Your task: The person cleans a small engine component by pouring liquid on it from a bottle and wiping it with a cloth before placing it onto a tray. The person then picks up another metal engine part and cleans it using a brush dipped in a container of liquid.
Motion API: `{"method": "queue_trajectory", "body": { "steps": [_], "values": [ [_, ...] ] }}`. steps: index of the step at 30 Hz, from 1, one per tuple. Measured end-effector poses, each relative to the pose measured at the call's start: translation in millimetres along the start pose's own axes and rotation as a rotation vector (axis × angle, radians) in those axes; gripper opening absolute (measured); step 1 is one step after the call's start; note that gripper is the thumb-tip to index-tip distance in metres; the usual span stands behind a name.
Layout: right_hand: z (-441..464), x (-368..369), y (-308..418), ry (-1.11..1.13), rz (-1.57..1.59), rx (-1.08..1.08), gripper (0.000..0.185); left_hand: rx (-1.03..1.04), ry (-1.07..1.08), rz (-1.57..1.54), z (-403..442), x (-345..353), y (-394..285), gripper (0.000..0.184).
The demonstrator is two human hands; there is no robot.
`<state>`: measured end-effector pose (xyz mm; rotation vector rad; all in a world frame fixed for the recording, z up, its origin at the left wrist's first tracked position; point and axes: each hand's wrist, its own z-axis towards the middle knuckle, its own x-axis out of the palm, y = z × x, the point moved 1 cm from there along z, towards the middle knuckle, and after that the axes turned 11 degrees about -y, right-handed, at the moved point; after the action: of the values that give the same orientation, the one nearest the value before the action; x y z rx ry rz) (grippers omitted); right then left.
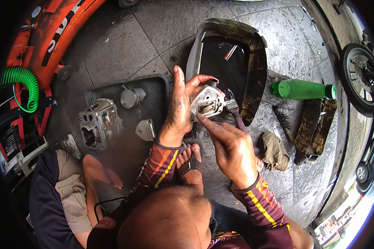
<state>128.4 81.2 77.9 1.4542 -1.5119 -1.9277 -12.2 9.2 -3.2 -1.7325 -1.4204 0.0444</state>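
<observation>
My left hand [179,108] cradles a silver cast-metal engine part [207,101], its thumb raised clear and its fingers behind the part. The face turned up has a flange and an opening in the middle; a black round fitting [213,83] shows at its top. My right hand [235,153] comes in from the lower right. Its index finger is stretched out, with the tip touching the part's lower edge, and its other fingers are bent and partly hidden. Just right of the part is a small grey metal block [231,104]; what supports it I cannot make out.
A dark tray [156,83] holds an engine cylinder [99,123], a piston [131,96] and a flat metal plate [145,130]. Ahead lies a stained basin [257,74]. A green bottle [303,89], a rag [274,152] and a dirty metal cover [316,133] lie right. Another person's leg [93,182] is left.
</observation>
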Motion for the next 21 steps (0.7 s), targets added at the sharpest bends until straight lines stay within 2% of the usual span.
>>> {"method": "queue_trajectory", "body": {
  "steps": [1, 4, 7, 11, 13, 15, 17, 18, 21],
  "values": [
    [-1.6, 0.8, -0.7, 0.017, -0.020, -0.041, 0.058, -0.030, -0.014, -0.047, -0.1, -1.7, -0.7, 0.099],
    [-0.4, -2.3, -3.2, -0.158, 0.112, 0.043, 0.062, 0.001, -0.005, -0.051, -1.8, 1.9, -2.1, 0.097],
    [1.2, -1.0, 0.3, -0.038, 0.000, 0.020, 0.062, 0.000, 0.047, -0.079, -1.5, 1.8, 0.7, 0.096],
    [1.0, -1.4, 1.3, 0.001, 0.054, 0.057, 0.062, -0.069, 0.058, -0.150, -3.4, -0.7, 5.3, 0.096],
    [1.0, 2.4, -1.4, -0.004, 0.017, 0.032, 0.060, -0.022, 0.029, -0.107, -1.0, 0.3, 3.2, 0.096],
    [4.4, 3.4, -3.7, -0.136, 0.071, 0.080, 0.058, -0.039, 0.057, -0.146, -1.0, 1.3, 1.8, 0.096],
    [2.4, 4.2, -3.0, -0.138, 0.088, 0.040, 0.056, -0.060, 0.042, -0.158, -1.5, 0.6, 1.2, 0.096],
    [-1.9, 5.6, -3.4, -0.070, 0.037, 0.001, 0.056, -0.076, 0.030, -0.193, -1.0, 0.1, 1.2, 0.096],
    [-0.1, 4.5, -3.8, -0.090, 0.117, 0.079, 0.056, -0.058, 0.078, -0.207, -2.2, 0.9, 1.3, 0.096]
  ]
}}
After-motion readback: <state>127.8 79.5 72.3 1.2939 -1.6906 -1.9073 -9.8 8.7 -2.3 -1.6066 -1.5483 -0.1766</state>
